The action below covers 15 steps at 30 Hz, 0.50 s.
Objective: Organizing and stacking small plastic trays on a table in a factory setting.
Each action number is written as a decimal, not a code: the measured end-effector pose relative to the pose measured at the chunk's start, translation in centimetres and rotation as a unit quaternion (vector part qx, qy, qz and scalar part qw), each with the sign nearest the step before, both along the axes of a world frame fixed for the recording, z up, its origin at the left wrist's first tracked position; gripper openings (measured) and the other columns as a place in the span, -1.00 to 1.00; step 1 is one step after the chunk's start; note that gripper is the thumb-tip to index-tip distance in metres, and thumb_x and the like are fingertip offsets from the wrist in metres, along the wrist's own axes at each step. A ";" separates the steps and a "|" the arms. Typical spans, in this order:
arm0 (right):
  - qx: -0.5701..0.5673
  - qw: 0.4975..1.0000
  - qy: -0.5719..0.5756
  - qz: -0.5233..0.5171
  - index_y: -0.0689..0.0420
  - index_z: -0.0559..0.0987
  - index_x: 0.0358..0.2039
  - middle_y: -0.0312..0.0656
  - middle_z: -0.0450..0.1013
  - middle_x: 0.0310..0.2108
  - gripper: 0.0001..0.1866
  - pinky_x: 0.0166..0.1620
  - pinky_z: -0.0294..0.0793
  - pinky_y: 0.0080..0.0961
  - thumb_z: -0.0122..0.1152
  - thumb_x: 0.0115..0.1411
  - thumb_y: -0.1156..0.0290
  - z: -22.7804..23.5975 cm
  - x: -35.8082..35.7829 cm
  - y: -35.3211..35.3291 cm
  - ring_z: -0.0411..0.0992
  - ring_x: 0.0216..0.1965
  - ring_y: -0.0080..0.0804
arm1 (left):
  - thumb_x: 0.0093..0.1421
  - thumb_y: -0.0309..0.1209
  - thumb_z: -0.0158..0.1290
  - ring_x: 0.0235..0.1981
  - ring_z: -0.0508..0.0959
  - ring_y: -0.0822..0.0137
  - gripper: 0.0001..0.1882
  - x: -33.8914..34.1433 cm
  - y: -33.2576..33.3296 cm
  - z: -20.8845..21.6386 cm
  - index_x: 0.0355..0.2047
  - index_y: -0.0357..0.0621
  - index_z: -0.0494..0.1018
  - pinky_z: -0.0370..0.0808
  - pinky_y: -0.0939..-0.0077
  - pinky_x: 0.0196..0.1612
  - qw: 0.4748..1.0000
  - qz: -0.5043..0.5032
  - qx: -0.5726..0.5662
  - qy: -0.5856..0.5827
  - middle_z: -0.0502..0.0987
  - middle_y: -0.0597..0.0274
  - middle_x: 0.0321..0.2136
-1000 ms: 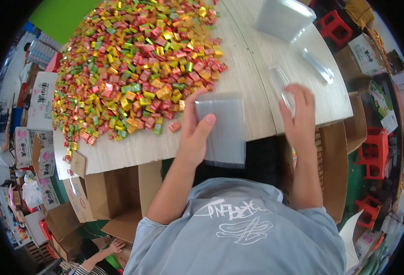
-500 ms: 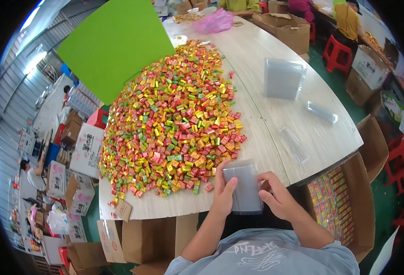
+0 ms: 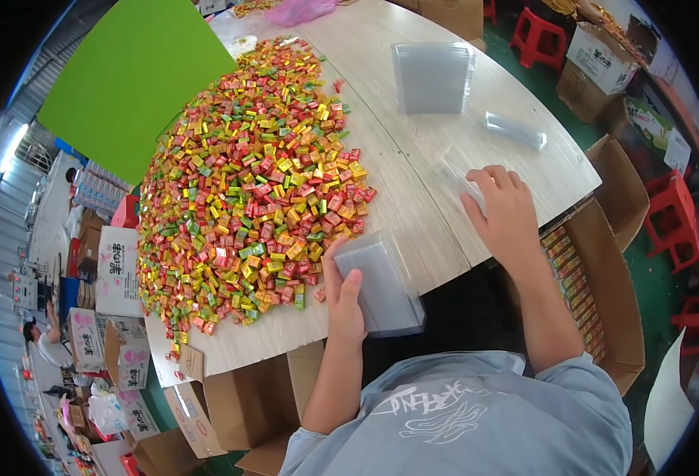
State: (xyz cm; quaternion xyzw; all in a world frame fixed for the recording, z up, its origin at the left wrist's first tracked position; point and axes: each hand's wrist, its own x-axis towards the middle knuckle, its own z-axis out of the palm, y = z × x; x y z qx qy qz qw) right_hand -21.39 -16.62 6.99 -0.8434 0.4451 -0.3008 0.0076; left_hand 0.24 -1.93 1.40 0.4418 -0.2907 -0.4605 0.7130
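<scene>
My left hand (image 3: 344, 297) is wrapped round the side of a stack of clear flat plastic boxes (image 3: 383, 282), held tilted at the table's near edge. Out to the right, my right hand (image 3: 505, 213) has its thumb and forefinger apart, over a loose clear plastic piece (image 3: 454, 168) lying on the table. Whether the fingertips touch that piece, I cannot tell. Left of the stack spreads a big heap of small wrapped sweets (image 3: 254, 198) in red, yellow, orange and green. Farther back stand more stacked clear plastic boxes (image 3: 432, 79), with another clear piece (image 3: 516, 131) nearer.
A green board (image 3: 135, 87) rises over the heap's far left side. By my right arm, an open carton (image 3: 615, 309) holds rows of colourful packs (image 3: 575, 285). Another open carton (image 3: 246, 401) sits below the table's near left edge. Red stools (image 3: 674, 222) stand at the right.
My right hand has left the held stack and moved forward and right to the loose plastic piece. My left hand keeps the stack, now more tilted. The whole view has shifted.
</scene>
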 end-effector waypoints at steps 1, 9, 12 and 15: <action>0.000 1.000 0.003 0.001 0.14 0.51 -0.10 -0.07 0.42 -0.14 -0.73 -0.06 0.39 -0.21 0.21 0.17 0.41 -1.0 -0.2 -0.4 0.40 -0.14 -0.05 | 0.25 -0.31 0.04 0.04 0.39 0.32 -0.40 0.0 0.0 0.1 0.27 -0.09 0.13 0.35 0.40 0.14 1.000 -0.003 -0.003 0.002 0.35 0.17 0.05; 0.046 0.997 0.067 -0.010 0.10 0.47 -0.05 -0.11 0.39 -0.07 -0.67 0.04 0.32 -0.17 0.21 0.18 0.34 -4.1 -0.3 -0.5 0.35 -0.02 -0.08 | 0.24 -0.27 0.06 0.06 0.35 0.34 -0.36 0.0 0.2 0.1 0.27 -0.11 0.12 0.29 0.42 0.17 1.000 -0.004 -0.002 -0.003 0.33 0.17 0.04; 0.044 0.997 0.059 -0.005 0.09 0.44 -0.01 -0.09 0.35 -0.02 -0.65 0.09 0.29 -0.16 0.19 0.20 0.32 -4.9 -0.4 -0.2 0.31 0.05 -0.07 | 0.24 -0.26 0.07 0.06 0.34 0.34 -0.35 -0.1 0.1 0.2 0.27 -0.12 0.11 0.27 0.42 0.17 1.000 -0.009 -0.002 0.000 0.33 0.18 0.04; 0.034 0.998 0.055 0.010 0.09 0.42 0.02 -0.05 0.33 0.03 -0.61 0.15 0.24 -0.14 0.19 0.20 0.30 -5.1 -0.5 -0.6 0.27 0.10 -0.03 | 0.24 -0.26 0.07 0.06 0.34 0.34 -0.35 0.1 0.0 0.0 0.28 -0.13 0.11 0.27 0.43 0.17 1.000 -0.011 0.003 0.001 0.33 0.18 0.04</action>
